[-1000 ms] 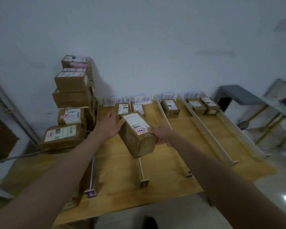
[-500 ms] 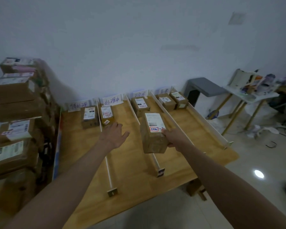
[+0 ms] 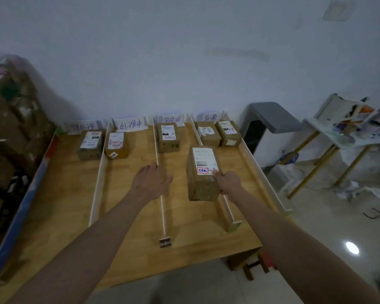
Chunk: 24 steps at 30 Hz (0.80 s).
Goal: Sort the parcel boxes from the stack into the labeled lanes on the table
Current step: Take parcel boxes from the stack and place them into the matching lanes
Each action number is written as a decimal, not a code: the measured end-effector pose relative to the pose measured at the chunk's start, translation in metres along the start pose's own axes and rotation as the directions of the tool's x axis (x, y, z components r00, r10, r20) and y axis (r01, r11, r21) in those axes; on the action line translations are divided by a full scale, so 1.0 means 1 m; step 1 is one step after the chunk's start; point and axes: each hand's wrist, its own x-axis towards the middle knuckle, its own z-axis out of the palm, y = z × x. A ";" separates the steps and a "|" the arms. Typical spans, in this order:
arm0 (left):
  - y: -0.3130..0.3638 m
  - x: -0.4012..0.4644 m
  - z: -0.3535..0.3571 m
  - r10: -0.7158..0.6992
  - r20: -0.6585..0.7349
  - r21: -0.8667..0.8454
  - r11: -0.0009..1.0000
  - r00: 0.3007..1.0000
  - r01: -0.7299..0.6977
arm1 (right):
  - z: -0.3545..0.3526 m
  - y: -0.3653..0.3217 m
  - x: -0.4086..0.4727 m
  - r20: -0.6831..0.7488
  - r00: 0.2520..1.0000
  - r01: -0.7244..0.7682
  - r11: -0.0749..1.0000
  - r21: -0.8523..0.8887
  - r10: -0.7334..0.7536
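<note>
My right hand (image 3: 227, 182) grips a brown parcel box (image 3: 201, 174) with a white shipping label and a red-framed sticker, held above the divider between the third and fourth lanes. My left hand (image 3: 150, 182) hovers empty, fingers spread, over the divider between the second and third lanes. The wooden table (image 3: 127, 244) has four lanes split by white rails, each with a handwritten sign at the back. One box (image 3: 90, 144) lies in lane one, one box (image 3: 116, 144) in lane two, one box (image 3: 168, 137) in lane three, two boxes (image 3: 218, 133) in lane four. The parcel stack (image 3: 8, 119) stands blurred at the left.
A grey stool (image 3: 270, 116) stands right of the table by the wall. Further right a white side table (image 3: 347, 132) with gold legs carries clutter, with bags and a cable on the floor beneath. A blue-edged board (image 3: 18, 222) borders the table's left side.
The view swung right, away from the stack. My left hand let go of the parcel, which my right hand alone carried rightward toward the third and fourth lanes.
</note>
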 end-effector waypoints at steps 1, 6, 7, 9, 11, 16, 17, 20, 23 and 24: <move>0.006 0.003 0.002 -0.012 0.005 0.000 1.000 1.000 0.012 | -0.003 0.003 0.008 0.010 1.000 0.005 1.000 -0.002 -0.005; 0.020 0.025 0.008 -0.058 0.006 0.018 0.998 0.998 0.058 | -0.012 0.006 0.044 0.055 0.997 0.048 0.999 -0.013 -0.047; 0.021 0.031 0.008 -0.066 0.006 0.022 0.998 0.998 0.066 | -0.013 0.005 0.051 0.056 0.997 0.050 0.999 -0.008 -0.050; 0.021 0.045 0.007 -0.075 -0.009 0.024 0.997 0.997 0.075 | -0.012 0.001 0.068 0.056 0.997 0.047 0.999 0.013 -0.048; 0.021 0.060 0.008 -0.083 -0.027 0.019 0.996 0.996 0.084 | -0.010 -0.005 0.086 0.059 0.997 0.043 0.998 0.037 -0.045; 0.017 0.107 0.010 -0.092 -0.053 -0.010 0.996 0.994 0.091 | -0.001 -0.027 0.140 0.062 0.994 0.089 0.996 0.003 -0.089; 0.016 0.118 0.010 -0.093 -0.060 -0.021 0.996 0.994 0.092 | 0.001 -0.032 0.152 0.068 0.994 0.084 0.996 0.010 -0.084; 0.011 0.152 0.011 -0.105 -0.083 -0.054 0.993 0.991 0.101 | 0.011 -0.049 0.190 0.084 0.992 0.096 0.995 -0.012 -0.094; 0.003 0.189 0.017 -0.118 -0.094 -0.068 0.991 0.988 0.112 | 0.022 -0.066 0.230 0.099 0.991 0.101 0.994 -0.047 -0.096; 0.000 0.201 0.019 -0.123 -0.096 -0.070 0.991 0.988 0.116 | 0.027 -0.071 0.244 0.099 0.991 0.098 0.994 -0.050 -0.092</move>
